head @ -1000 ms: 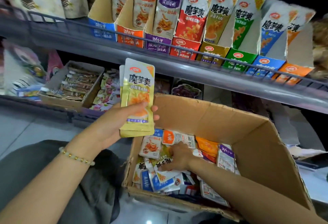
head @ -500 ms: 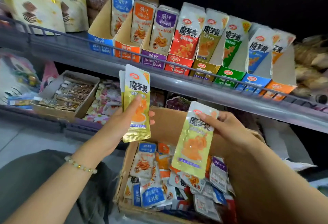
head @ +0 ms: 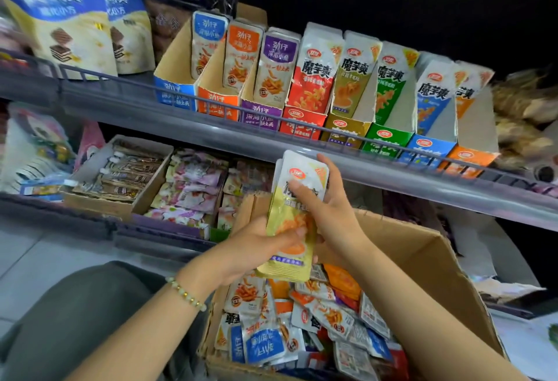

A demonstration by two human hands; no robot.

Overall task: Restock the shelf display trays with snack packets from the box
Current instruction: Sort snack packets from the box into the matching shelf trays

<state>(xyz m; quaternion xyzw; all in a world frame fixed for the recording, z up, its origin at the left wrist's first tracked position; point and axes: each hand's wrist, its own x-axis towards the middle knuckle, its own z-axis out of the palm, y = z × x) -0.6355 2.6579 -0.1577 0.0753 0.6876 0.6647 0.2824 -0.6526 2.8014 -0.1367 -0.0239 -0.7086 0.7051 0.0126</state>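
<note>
Head view shows the single packet that the right hand held apart half a second ago now laid onto the stack of yellow packets in the left hand. A second ago that right hand was down among the loose packets in the box. Both hands are now grasping the yellow packets: the left hand's thumb lies across the lower front, and the right hand is curled round the upper part with its fingers over the top edge. The likely meaning is that one flavour is being gathered and squared into a bundle before it goes to its tray, so the sorting is under way and the placing is not yet done. The stack's long axis is close to upright, leaning a little. Its white branded end points up toward the shelf, the gold sealed end points down at the box just below the fingers, and the printed face is turned to the camera. The matching yellow tray is above and slightly right of the fingers, on the upper shelf, with packets already in it.
</note>
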